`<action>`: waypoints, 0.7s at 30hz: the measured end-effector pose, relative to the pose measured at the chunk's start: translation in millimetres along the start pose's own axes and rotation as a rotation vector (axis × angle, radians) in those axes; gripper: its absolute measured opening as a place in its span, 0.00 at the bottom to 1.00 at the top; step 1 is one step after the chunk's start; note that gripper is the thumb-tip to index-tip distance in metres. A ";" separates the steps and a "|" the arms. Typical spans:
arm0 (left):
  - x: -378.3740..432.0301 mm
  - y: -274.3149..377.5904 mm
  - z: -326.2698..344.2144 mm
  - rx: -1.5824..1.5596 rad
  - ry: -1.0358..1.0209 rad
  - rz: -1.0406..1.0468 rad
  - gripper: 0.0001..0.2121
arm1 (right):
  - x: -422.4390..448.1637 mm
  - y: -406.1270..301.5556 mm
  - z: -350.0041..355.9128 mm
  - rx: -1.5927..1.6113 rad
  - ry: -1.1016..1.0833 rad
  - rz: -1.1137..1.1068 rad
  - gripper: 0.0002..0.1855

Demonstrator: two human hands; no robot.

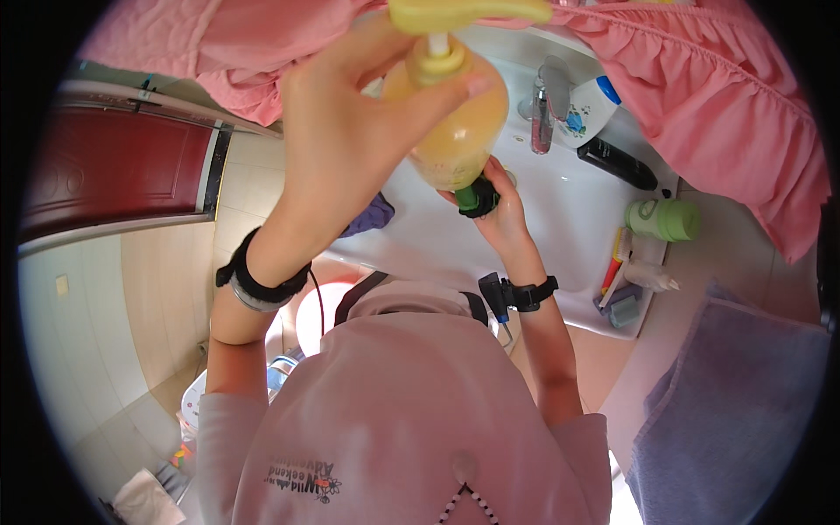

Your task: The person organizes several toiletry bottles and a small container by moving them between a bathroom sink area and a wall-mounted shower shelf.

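Observation:
My left hand (354,125) is raised close to the camera, its fingers around a yellow pump bottle (462,131) with liquid in it. The pump head (459,14) points to the right at the top of the view. Lower down, over the white washbasin (558,236), my right hand (505,210) holds a small green and black object (479,198); what it is cannot be told. The base of the bottle partly overlaps that object in the view, and whether they touch is unclear.
A chrome faucet (541,108), a white bottle with a blue cap (587,108), a black bottle (617,164), a green container (663,220) and a brush (615,259) line the basin's rim. Purple cloth (371,216) lies left. Pink fabric (709,85) hangs above; a blue-grey towel (735,407) is right.

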State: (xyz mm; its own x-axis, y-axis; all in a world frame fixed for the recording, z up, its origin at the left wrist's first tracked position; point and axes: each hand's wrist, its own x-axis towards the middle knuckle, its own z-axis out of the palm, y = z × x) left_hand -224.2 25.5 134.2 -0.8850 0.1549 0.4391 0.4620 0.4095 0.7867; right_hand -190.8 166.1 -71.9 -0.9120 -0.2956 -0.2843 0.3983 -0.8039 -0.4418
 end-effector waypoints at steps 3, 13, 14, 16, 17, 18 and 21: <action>8.0 12.4 -9.1 0.054 0.096 -0.001 0.14 | 1.6 -1.3 19.0 0.040 -0.039 0.010 0.22; 27.7 53.1 -25.9 0.372 0.051 -0.164 0.12 | -11.5 -11.8 30.0 -0.113 0.051 0.106 0.19; 25.6 51.5 -24.7 0.331 0.050 -0.164 0.12 | -13.4 -14.1 29.6 -0.122 0.070 0.098 0.19; 23.7 41.5 -23.9 0.292 0.055 -0.164 0.12 | -14.8 -18.2 21.4 -0.139 0.068 0.104 0.19; 26.6 20.5 -15.5 0.124 0.045 -0.069 0.12 | -15.3 -22.4 13.9 -0.152 0.083 0.085 0.19; 24.5 0.7 -2.8 0.032 0.037 -0.019 0.12 | -16.0 -24.2 6.2 -0.161 0.082 0.078 0.19; 19.6 -27.9 13.5 -0.005 -0.005 -0.092 0.12 | -13.3 -11.9 -19.7 -0.092 0.079 0.110 0.18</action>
State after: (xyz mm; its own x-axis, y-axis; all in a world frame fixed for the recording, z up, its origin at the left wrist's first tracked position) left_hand -255.2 29.2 115.0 -0.9241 0.1211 0.3626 0.3788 0.4174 0.8260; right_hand -181.5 189.8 -79.6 -0.8534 -0.3349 -0.3994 0.5058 -0.7172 -0.4794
